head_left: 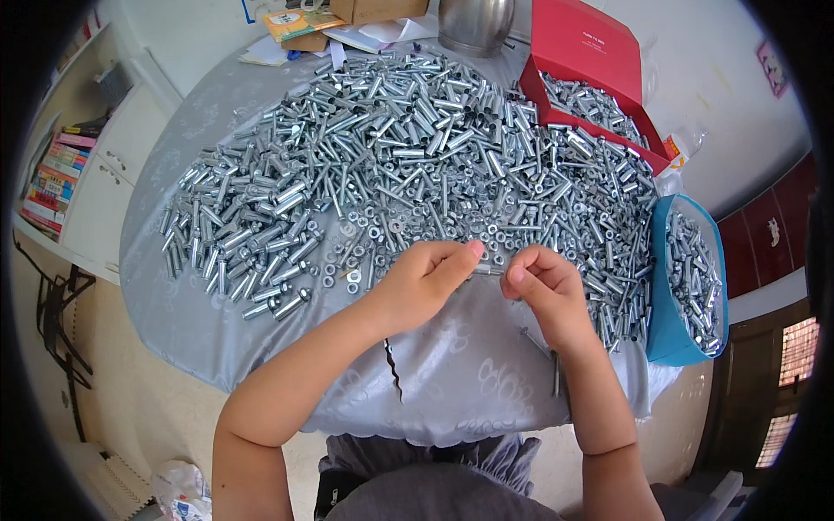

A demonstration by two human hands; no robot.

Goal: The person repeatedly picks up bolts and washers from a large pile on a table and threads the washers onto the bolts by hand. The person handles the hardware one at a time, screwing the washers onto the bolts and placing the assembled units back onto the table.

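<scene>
My left hand (426,280) is closed over the near edge of the pile, its thumb pressed along the top. A slim metal bolt (486,271) shows between my two hands and seems to run out of the left fist. Beside its other end my right hand (549,288) is closed in a pinch, and what lies in its fingertips is too small to make out. Beyond both hands spreads a big heap of silvery expansion bolts (417,130), with loose nuts and washers (375,233) nearest me. Below my right hand lie long thin bolts (536,343) on the cloth.
A silver-grey patterned tablecloth (452,373) covers the round table. On the right stand an open red box (556,120) and a teal bin (665,304), both holding hardware. A metal pot (476,24) and a cardboard box (378,9) stand at the back. A dark wavy strip (393,369) lies near me.
</scene>
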